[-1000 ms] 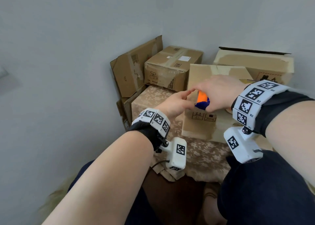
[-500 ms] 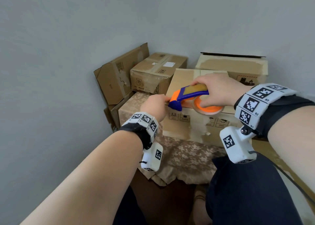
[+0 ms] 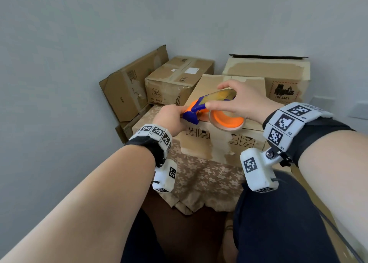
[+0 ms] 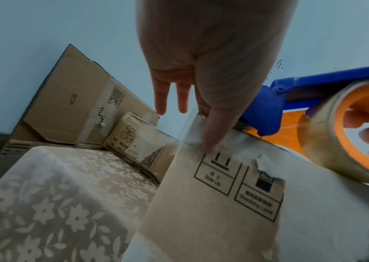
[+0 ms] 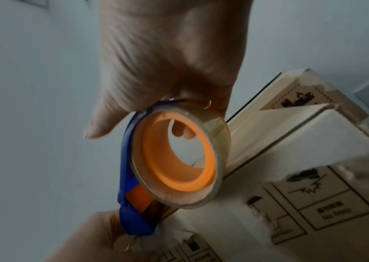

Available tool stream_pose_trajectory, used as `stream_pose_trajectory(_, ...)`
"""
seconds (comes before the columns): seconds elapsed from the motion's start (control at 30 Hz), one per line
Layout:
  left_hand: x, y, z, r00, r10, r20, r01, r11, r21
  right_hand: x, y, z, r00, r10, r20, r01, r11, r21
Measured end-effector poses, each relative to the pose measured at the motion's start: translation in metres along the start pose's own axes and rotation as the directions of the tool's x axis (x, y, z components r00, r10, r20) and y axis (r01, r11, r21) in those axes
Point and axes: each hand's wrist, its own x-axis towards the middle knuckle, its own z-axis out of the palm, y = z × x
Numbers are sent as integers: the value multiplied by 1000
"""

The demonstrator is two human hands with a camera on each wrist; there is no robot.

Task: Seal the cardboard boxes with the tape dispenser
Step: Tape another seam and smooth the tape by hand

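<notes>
The blue and orange tape dispenser [image 3: 217, 107] with its clear tape roll [image 5: 174, 184] hangs just over the front top edge of the nearest cardboard box [image 3: 219, 143]. My right hand [image 3: 243, 103] grips the dispenser from above, fingers curled round its frame. My left hand [image 3: 171, 117] is at the dispenser's blue nose [image 4: 268, 113]. Its thumb [image 4: 210, 141] presses on the box's front face [image 4: 201, 212] near the upper left corner, and the other fingers reach straight over the top. A thin strip of clear tape runs from the nose to the roll.
The box stands on a flower-patterned cloth [image 3: 199, 173]. Behind it are a taped box with a cherry print [image 3: 175, 79], a flattened carton [image 3: 127, 91] leaning on the wall, and a large box with a UN 3481 label [image 3: 278, 77]. Grey walls close the corner.
The dispenser went from hidden under my right hand to lying level at the box's front top edge, roll showing. My left hand closed in on its nose and pressed onto the box corner.
</notes>
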Motion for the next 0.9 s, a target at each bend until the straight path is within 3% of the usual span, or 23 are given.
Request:
stream_pose_trajectory(0.13, 4, 2, 0, 999, -40, 7, 40, 999, -10, 2, 7, 2, 995, 65, -78, -55, 991, 121)
stream_pose_trajectory(0.37, 10, 12, 0, 989, -150, 1, 150, 988, 43, 2, 13, 2, 994, 106, -20, -96, 960, 264)
stream_pose_trajectory(0.53, 13, 11, 2, 984, -178, 24, 176, 983, 50, -4, 21, -11, 997, 71, -13, -66, 970, 232)
stream_pose_trajectory(0.7, 15, 8, 5, 986, -165, -38, 168, 983, 76, -19, 48, -49, 995, 90, -34, -84, 985, 148)
stream_pose_trajectory(0.9, 17, 16, 6, 984, -170, -49, 176, 972, 159, -23, 53, -49, 999, 45, -12, -44, 996, 78)
